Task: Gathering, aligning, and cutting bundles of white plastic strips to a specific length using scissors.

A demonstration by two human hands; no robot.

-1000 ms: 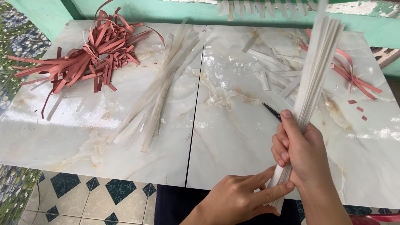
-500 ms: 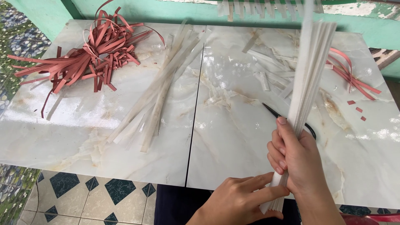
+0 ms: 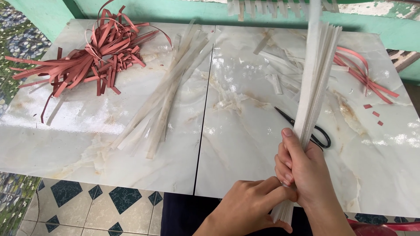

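A: What is in the hands?

B: A thick bundle (image 3: pixel 314 94) of flat, pale strips, stiff and thin, packed edge to edge. It stands tilted at the right of the frame, rising from the lower edge to the top, where its upper end is cut off and blurred. The right hand (image 3: pixel 306 172) is wrapped tight around it at lower right, fingers curled and pressed together. The left hand (image 3: pixel 251 203) pinches the bundle's lower end from the left, fingertips meeting the right hand's.

A: And the surface?

B: A glossy marble-look table (image 3: pixel 109 144) of two slabs, with a seam running down the middle. At upper left lies a tangled heap of red strips (image 3: pixel 94 54), curling and springy. Centre-left, a loose sheaf of pale strips (image 3: pixel 164 98) lies slanted. Short pale offcuts (image 3: pixel 278 74) are scattered at upper centre, and a few more red strips (image 3: pixel 365 72) lie at upper right.

A: Anything hard to see?

B: Black scissors (image 3: pixel 321 139) lie behind the bundle; only one blade and part of a handle loop show.
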